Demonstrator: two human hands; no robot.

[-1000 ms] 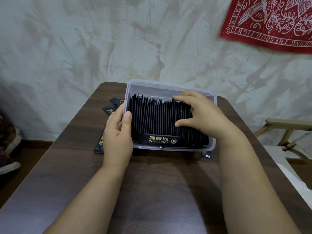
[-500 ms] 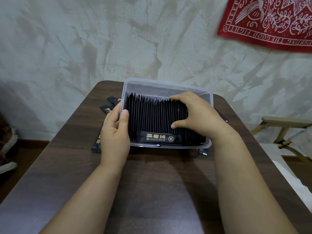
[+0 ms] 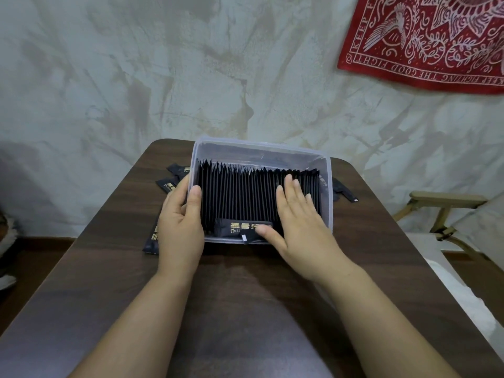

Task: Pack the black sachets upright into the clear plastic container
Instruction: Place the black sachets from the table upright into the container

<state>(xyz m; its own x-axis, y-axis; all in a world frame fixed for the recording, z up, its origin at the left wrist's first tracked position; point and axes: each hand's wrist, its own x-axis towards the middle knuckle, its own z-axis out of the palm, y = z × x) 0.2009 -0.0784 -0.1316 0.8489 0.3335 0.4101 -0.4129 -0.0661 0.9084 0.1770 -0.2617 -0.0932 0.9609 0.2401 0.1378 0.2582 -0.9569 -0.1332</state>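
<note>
Now the left hand (image 3: pixel 181 216) grips the clear plastic container (image 3: pixel 261 145); the right hand (image 3: pixel 300 216), fingers (image 3: pixel 288 184) straight, presses the upright black sachets (image 3: pixel 240 195) inside. Press evenly, then stand the flat sachet (image 3: pixel 237 227) by its near wall.

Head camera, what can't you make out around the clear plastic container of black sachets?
Head view:
Loose black sachets left of the clear plastic container: left hand hides some, count unclear.
Upright black sachets: right hand covers the row's right part.
Red patterned cloth: cut off by top and right edges.
</note>
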